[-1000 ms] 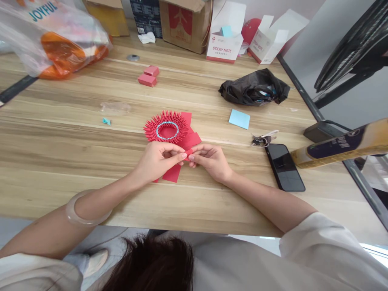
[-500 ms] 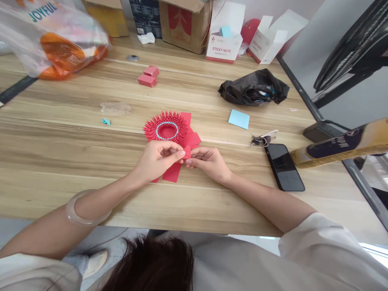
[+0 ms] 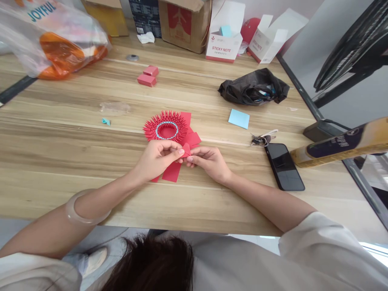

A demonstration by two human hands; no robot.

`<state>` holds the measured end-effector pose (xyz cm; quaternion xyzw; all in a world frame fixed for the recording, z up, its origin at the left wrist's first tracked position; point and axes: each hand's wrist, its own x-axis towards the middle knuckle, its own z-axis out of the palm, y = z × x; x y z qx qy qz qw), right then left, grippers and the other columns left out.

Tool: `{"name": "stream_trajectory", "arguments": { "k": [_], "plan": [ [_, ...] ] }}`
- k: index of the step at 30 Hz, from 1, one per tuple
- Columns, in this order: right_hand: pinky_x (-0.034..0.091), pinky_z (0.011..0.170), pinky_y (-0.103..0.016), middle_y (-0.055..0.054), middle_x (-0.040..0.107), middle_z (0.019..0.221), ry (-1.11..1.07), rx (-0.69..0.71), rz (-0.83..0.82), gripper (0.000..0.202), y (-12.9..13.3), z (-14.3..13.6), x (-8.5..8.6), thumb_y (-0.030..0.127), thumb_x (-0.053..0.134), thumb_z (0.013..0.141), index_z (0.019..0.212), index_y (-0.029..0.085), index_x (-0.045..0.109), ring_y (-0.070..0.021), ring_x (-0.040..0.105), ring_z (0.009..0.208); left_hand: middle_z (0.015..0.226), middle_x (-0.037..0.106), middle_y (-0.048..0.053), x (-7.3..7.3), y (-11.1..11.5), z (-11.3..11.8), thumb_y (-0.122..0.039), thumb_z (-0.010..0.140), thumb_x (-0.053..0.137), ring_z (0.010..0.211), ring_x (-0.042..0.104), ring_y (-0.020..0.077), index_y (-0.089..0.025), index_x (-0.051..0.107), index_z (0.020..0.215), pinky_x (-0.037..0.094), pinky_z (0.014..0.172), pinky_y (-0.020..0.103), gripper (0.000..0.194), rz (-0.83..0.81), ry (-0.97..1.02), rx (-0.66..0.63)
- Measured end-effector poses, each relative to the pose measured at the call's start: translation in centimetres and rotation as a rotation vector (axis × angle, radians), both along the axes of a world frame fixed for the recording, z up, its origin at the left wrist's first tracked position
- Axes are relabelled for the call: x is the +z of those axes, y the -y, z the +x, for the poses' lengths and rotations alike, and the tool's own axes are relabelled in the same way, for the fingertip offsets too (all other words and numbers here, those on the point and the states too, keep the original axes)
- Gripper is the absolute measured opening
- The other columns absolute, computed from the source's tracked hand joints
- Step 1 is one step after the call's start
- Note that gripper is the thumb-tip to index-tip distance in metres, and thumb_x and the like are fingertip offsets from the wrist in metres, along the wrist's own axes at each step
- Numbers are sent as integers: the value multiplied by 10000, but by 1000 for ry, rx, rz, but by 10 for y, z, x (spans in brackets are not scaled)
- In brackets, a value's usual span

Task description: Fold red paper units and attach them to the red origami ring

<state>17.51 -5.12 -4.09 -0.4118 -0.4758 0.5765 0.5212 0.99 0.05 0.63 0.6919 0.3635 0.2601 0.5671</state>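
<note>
Between my two hands is a small folded piece of red paper (image 3: 186,150), its top coming to a point. My left hand (image 3: 160,157) pinches it from the left with thumb and fingers. On the other side, my right hand (image 3: 210,162) grips its lower right corner between thumb and forefinger. Just beyond my left hand sits a round red origami piece (image 3: 148,126) of many pointed units, with a pale blue ring inside. Loose red paper slips (image 3: 171,173) lie under and around my hands, partly covered by them.
To the right lie a phone (image 3: 284,166), keys (image 3: 261,140) and a yellow packet (image 3: 339,143). Farther back are a light blue paper pad (image 3: 239,119), a black plastic bag (image 3: 254,88) and red paper stacks (image 3: 147,80). Boxes (image 3: 223,47) line the back; a plastic bag (image 3: 69,40) stands left.
The folded red paper has tilted slightly and shifted a little left between my fingers. My right thumb has moved up a little at its corner. Everything else looks the same.
</note>
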Motion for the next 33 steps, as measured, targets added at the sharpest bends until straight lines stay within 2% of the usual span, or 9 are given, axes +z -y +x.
{"name": "stream_trajectory", "arguments": {
  "k": [8, 15, 27, 33],
  "plan": [
    [499, 617, -237, -18, 691, 740, 16, 15, 23, 144, 1, 0, 1, 288, 671, 744, 815, 165, 694, -91, 586, 613, 656, 660, 24, 1, 0, 0, -273, 786, 576, 622, 615, 124, -131, 618, 653, 503, 612, 222, 199, 15, 8, -33],
    [507, 592, -230, -5, 692, 704, -15, -31, 17, 177, 0, 0, -2, 219, 737, 665, 820, 155, 681, -98, 610, 610, 661, 651, 12, -1, 1, 0, -236, 770, 583, 600, 605, 102, -125, 622, 662, 500, 597, 195, 159, 4, 15, -10],
    [496, 614, -242, -6, 676, 701, 9, -15, 22, 176, 2, -1, 3, 292, 704, 707, 813, 156, 666, -94, 590, 610, 678, 665, 23, 0, 1, 0, -250, 787, 576, 620, 614, 114, -124, 641, 689, 502, 610, 211, 172, 45, 32, -46],
    [490, 604, -231, -4, 681, 695, -20, -11, 39, 122, 1, 0, 0, 257, 695, 721, 787, 158, 667, -90, 591, 606, 675, 665, 24, -1, 1, 0, -259, 791, 580, 620, 613, 112, -123, 640, 694, 504, 606, 208, 178, 48, 33, -42]
  ]
}}
